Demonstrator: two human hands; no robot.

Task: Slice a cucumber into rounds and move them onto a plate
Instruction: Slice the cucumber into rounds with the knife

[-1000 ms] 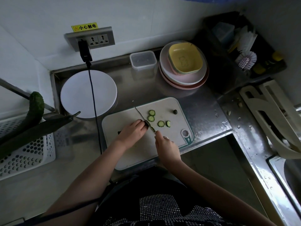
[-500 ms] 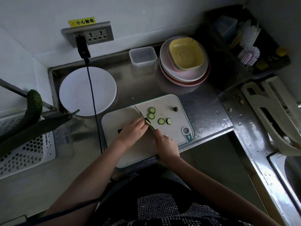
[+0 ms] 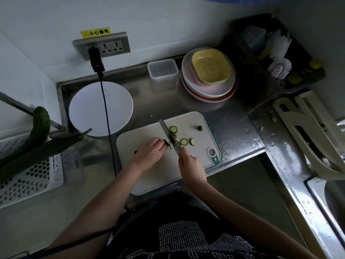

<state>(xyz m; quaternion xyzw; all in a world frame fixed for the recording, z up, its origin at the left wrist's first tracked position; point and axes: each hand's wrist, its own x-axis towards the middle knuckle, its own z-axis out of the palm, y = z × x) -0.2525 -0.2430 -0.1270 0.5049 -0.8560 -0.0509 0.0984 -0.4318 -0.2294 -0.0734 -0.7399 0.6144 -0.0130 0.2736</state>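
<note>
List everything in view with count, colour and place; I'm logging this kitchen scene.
cutting board: one, white, counter front
slices: about five, green, on board right of knife
end piece: one, dark, board's far right
cucumber: one, dark green, mostly hidden under left hand
knife: one, silver, at cucumber's cut end
plate: one, white, left of board
basket: one, white, far left
spare cucumbers: two, green, on basket
tub: one, clear, by wall
dish stack: pink plates, yellow bowls on top
brush: one, pink-white, in black rack
cable: one, black, from wall socket
hands: left on cucumber; right holding knife
</note>
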